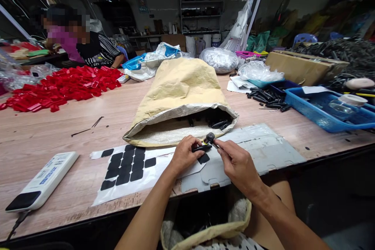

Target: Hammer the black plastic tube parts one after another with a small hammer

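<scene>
Dozens of red pieces (64, 88) lie heaped at the upper left of the frame, and below them, at the lower left, a white device (43, 181) with a dark end panel rests on the table (96, 133), a cable leaving its near end. Two thin black strips (88, 127) lie between the heap and a white sheet (108, 194). At the upper left, behind the heap, sits a co-worker (99, 50) in a striped black top. The sheet, left of the centre, carries rows of black rounded squares (127, 162). In the middle a yellowish sack (181, 82) lies with its mouth toward the viewer, black parts (219, 123) visible inside. Just below that mouth, the left hand (186, 153) pinches a slim black piece (201, 148) between thumb and fingers, near the centre of the frame. Right beside it, the right hand (238, 164) grips a dark tool (210, 137) with a round head close above the piece; whether the two touch cannot be told. Beneath the hands a grey board (260, 150) reaches rightward. Loose black parts are piled at the right, next to a blue tray (319, 115) at the right edge, holding a clear container with a white lid (353, 100).
</scene>
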A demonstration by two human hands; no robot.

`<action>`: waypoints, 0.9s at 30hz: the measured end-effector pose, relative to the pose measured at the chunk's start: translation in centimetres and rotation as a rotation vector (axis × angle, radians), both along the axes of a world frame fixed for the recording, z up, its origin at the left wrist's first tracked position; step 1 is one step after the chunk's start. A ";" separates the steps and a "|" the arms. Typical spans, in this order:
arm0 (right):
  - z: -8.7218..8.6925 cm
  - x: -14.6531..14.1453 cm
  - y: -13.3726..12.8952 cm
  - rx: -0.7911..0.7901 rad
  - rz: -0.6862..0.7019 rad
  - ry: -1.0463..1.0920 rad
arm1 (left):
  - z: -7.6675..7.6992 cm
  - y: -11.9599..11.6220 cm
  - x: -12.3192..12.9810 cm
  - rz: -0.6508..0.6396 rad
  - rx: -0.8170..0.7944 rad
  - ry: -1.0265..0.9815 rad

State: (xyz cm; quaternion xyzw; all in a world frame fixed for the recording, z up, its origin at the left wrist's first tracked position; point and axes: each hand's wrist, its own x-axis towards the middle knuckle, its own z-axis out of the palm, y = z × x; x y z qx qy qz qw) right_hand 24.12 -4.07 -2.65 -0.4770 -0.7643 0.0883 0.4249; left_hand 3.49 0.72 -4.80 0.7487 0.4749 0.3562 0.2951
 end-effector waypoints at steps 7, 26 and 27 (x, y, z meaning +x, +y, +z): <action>0.9 -1.5 -1.0 0.132 0.004 0.006 | 0.2 -0.1 0.1 0.007 0.017 0.031; 0.2 1.2 0.0 0.060 -0.138 -0.041 | 0.1 -0.4 0.2 0.024 0.031 0.074; 0.3 1.7 0.4 0.068 -0.161 -0.047 | 0.1 -0.3 0.2 0.022 0.034 0.080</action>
